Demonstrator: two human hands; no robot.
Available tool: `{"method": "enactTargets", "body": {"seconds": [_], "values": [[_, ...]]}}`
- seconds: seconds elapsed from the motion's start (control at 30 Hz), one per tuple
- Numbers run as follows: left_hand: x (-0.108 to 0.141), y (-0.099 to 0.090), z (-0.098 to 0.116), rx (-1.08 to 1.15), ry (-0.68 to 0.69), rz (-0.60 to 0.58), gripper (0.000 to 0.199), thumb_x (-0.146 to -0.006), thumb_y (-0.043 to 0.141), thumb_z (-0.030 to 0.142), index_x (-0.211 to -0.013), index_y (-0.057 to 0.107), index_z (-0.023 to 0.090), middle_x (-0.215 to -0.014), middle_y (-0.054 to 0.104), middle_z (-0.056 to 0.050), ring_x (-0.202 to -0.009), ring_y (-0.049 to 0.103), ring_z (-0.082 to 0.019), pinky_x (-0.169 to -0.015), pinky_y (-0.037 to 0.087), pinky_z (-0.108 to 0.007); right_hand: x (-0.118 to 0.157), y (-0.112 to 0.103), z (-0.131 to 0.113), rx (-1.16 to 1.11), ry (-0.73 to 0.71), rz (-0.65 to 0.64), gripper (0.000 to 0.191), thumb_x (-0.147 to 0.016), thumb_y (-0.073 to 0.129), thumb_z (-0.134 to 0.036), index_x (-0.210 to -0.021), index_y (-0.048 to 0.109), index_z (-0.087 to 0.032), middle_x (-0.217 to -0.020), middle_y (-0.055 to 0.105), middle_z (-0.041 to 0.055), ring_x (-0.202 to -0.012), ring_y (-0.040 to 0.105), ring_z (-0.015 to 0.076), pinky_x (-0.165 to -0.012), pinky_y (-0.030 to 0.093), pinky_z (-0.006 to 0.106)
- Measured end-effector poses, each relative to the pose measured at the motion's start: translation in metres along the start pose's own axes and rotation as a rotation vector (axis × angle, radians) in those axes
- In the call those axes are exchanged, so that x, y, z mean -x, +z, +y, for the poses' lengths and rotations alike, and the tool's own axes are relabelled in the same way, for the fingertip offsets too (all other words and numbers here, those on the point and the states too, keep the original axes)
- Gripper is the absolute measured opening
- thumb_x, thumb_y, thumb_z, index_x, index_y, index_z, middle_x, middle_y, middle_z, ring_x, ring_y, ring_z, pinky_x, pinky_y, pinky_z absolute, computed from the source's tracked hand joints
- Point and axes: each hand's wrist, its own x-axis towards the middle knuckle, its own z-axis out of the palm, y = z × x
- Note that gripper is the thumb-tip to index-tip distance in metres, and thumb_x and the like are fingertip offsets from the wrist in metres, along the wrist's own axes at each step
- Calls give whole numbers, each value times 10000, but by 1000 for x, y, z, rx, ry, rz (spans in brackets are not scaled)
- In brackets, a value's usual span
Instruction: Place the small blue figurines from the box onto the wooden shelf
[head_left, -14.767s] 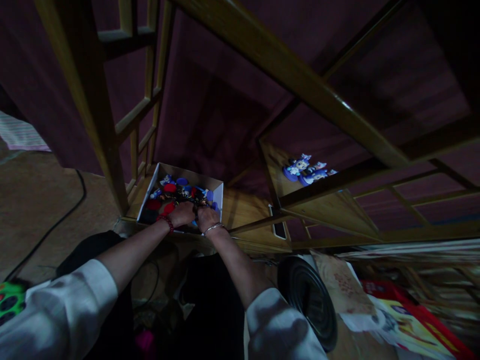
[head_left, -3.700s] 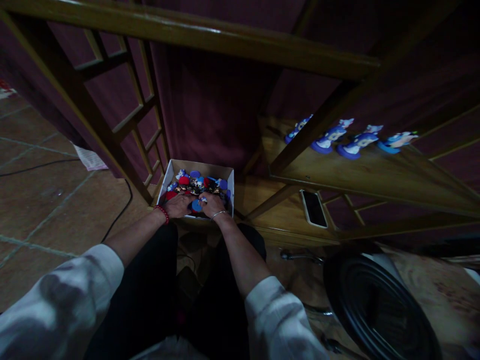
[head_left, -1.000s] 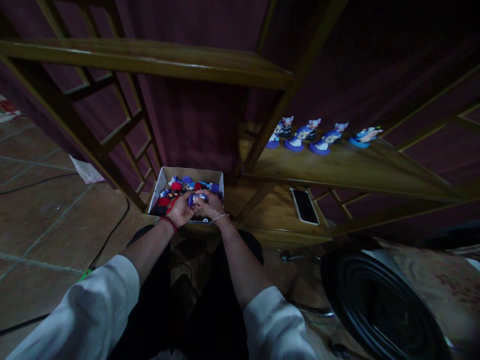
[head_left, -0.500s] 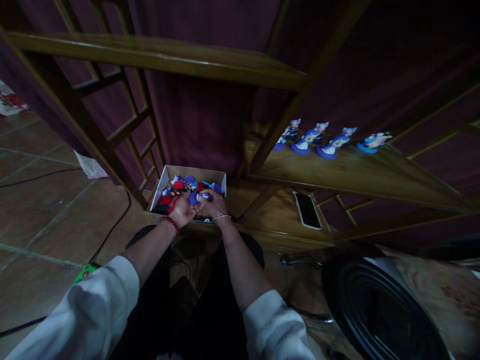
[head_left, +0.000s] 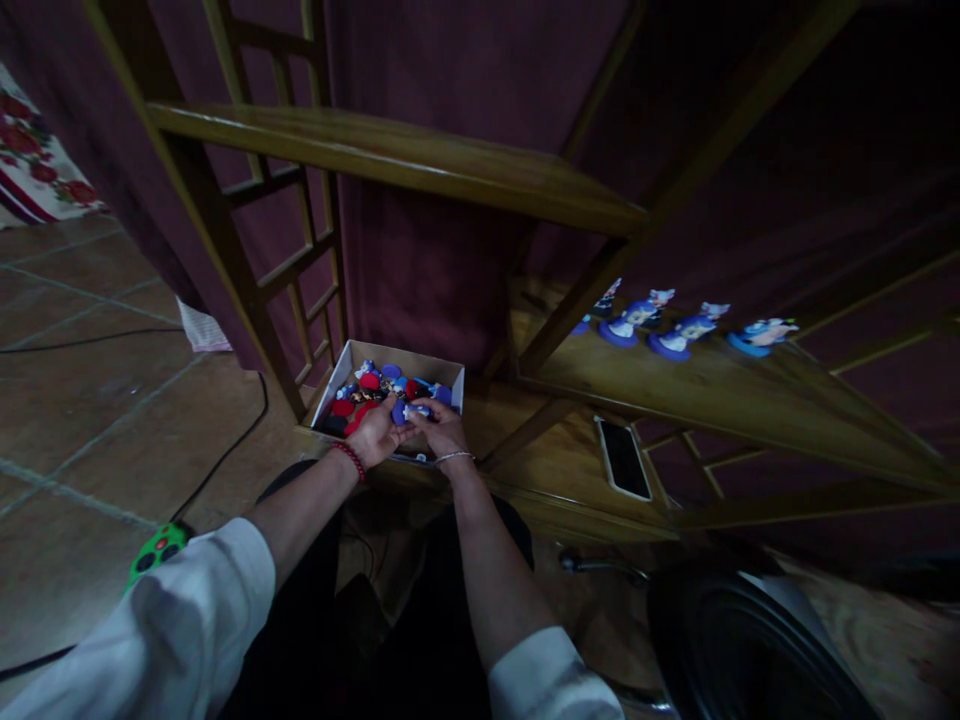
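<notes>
- Far left, a black cable (head_left: 225, 455) runs across the tiled floor, and a green thing with dark dots (head_left: 154, 549) lies near my left sleeve; I cannot tell what it is.
- The wooden shelf frame (head_left: 225, 260) rises just left of the white box (head_left: 341, 365), which sits on the lowest board and is filled with red and blue pieces.
- My left hand (head_left: 375, 432), a red bead bracelet at the wrist, is curled over the near edge of the box. Its fingers close on the blue base (head_left: 399, 412) of a small figurine, gripping rather than lying slack.
- My right hand (head_left: 444, 430), with a thin silver bangle, pinches the figurine body (head_left: 417, 409) from the other side. Both hands meet on this one piece, just above the box's contents.
- The light is dim and the piece is tiny, so I cannot tell whether body and base are already seated together.
- My judgement for doing this well: keep the base steady in the left fingers, line the body up square with the right, and press straight. I would work low over the box, so a slip drops the piece among the others.
- Further right, a dark phone (head_left: 623, 458) lies flat on the lower board.
- On the shelf above it, a row of finished blue figurines (head_left: 679, 335) stands upright, well apart from my hands.
</notes>
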Motion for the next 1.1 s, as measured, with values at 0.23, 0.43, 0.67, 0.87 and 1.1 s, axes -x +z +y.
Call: {"method": "enactTargets", "body": {"seconds": [0.23, 0.43, 0.67, 0.87, 1.1], "values": [[-1, 3, 0, 13, -28, -48, 262, -848, 381, 363, -805, 529, 151, -683, 599, -32, -631, 590, -122, -683, 517, -314, 0, -4, 0, -2, -6, -7, 275, -603, 621, -328, -843, 625, -193, -786, 623, -14, -691, 546, 119, -627, 464, 226], [-5, 3, -1, 55, -49, -64, 241, -823, 434, 371, -800, 519, 146, -688, 596, -28, -631, 585, -116, -681, 520, -311, -1, -6, 3, 83, -11, 20, 296, -615, 613, -328, -881, 623, -199, -774, 628, -14, -695, 557, 126, -633, 471, 238], [-5, 5, -2, 42, -36, -78, 234, -846, 396, 331, -762, 512, 146, -701, 602, -40, -632, 595, -127, -655, 524, -300, -2, -7, 7, 182, -97, 17, 265, -639, 583, -363, -858, 624, -219, -780, 623, -21, -725, 558, 135, -672, 461, 244], [-6, 7, -5, 19, -64, -101, 264, -868, 340, 328, -804, 516, 143, -711, 611, -47, -617, 596, -125, -624, 517, -284, -2, -10, 8, 222, -131, 7, 254, -644, 573, -368, -842, 621, -217, -779, 611, -32, -712, 542, 126, -682, 446, 236], [-16, 8, -13, 47, -103, -83, 288, -868, 318, 317, -721, 497, 146, -652, 605, -42, -579, 593, -126, -568, 506, -261, 3, -12, -1, 469, -133, 33, 186, -678, 565, -337, -837, 617, -257, -756, 603, -43, -702, 541, 132, -688, 428, 242]]}}
